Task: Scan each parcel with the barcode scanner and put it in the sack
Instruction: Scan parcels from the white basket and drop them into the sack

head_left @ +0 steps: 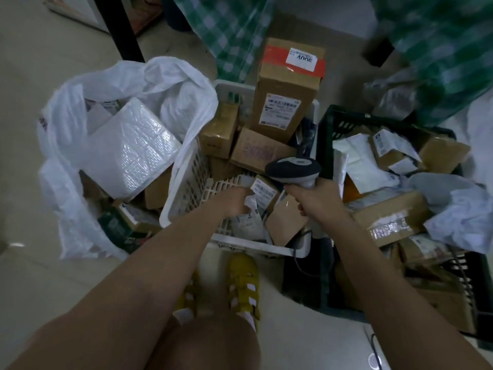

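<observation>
White plastic sack (80, 134) at left holds several parcels. White slotted basket (186, 188) and dark crate (330, 134) remain full. Left hand (234, 202) grips a small white-wrapped parcel (249, 204), apparently still in the basket; right hand (310, 200) clasps the grey handheld barcode scanner (293, 169).

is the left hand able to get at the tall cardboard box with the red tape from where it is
Probably yes: the left hand is already inside the white plastic basket, and the tall cardboard box with red tape stands uncovered at its far end.
</observation>
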Demonstrator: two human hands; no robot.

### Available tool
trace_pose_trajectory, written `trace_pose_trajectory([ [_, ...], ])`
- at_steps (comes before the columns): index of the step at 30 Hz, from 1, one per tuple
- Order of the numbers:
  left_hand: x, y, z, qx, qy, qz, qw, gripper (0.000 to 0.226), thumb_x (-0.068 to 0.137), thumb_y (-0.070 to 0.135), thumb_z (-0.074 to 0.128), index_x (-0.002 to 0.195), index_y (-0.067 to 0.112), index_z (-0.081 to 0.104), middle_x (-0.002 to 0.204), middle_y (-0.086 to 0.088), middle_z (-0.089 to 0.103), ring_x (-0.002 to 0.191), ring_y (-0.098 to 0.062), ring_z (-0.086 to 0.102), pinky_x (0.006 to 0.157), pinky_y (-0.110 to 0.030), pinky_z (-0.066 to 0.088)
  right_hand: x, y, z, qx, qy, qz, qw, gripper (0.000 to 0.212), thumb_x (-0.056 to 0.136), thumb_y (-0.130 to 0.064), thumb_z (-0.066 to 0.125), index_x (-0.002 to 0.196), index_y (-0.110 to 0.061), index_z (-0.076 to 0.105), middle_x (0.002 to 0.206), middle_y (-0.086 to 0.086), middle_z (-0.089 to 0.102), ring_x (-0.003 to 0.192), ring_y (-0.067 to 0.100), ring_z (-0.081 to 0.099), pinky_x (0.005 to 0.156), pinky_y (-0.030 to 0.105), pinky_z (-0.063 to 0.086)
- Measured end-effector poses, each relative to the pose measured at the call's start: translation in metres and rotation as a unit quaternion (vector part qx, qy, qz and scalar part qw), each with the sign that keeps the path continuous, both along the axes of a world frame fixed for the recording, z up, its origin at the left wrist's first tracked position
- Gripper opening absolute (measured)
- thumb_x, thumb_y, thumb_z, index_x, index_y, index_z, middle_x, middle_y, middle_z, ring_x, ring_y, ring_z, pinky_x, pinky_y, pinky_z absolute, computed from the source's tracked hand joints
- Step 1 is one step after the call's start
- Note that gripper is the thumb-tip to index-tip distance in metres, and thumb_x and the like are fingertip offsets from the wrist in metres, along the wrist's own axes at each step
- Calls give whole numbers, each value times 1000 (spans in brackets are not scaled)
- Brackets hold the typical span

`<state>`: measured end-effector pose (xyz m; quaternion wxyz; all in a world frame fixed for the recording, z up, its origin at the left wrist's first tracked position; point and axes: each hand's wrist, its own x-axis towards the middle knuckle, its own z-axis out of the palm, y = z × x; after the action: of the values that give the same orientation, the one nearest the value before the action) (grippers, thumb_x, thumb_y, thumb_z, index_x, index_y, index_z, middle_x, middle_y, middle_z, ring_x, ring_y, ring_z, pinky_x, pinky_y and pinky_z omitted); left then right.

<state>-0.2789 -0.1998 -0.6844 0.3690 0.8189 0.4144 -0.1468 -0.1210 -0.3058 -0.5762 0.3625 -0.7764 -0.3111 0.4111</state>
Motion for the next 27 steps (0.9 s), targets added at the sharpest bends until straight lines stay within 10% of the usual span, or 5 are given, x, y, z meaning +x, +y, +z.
trace_pose_trajectory([
  [5, 23, 14, -39, -17, 39, -14, 999, 59, 98, 17, 52, 151, 18, 28, 158, -5, 25, 141, -23, 30, 111, -32, 29, 6, 23, -15, -6, 12, 18, 1000, 26, 84, -19, 70, 66, -7, 55, 54, 3, 51, 39, 0, 47, 43, 19, 41],
  [11, 29, 16, -52, 37, 60, -4, 997, 29, 95, 12, 49, 119, 20, 63, 132, -8, 55, 119, -26, 53, 97, -33, 42, 11, 33, -22, 4, 10, 13, 1000, 26, 83, -18, 71, 61, -11, 58, 48, -4, 54, 41, 1, 49, 48, 22, 42],
  [18, -19, 27, 19, 109, -42, 138, 984, 16, 95, 13, 50, 96, 23, 63, 102, -2, 64, 98, -23, 60, 75, -30, 44, -7, 20, -5, 27, 8, -6, 1000, 21, 84, -17, 71, 72, -4, 60, 56, 2, 54, 53, 8, 51, 54, 24, 42],
  [27, -95, -2, 129, 79, -314, 414, 851, 10, 93, 9, 55, 91, 17, 61, 96, -8, 64, 88, -24, 60, 80, -37, 48, -69, 13, 55, 132, 101, -111, 980, 25, 83, -25, 72, 102, -10, 66, 80, 3, 64, 72, 17, 59, 67, 32, 51],
])
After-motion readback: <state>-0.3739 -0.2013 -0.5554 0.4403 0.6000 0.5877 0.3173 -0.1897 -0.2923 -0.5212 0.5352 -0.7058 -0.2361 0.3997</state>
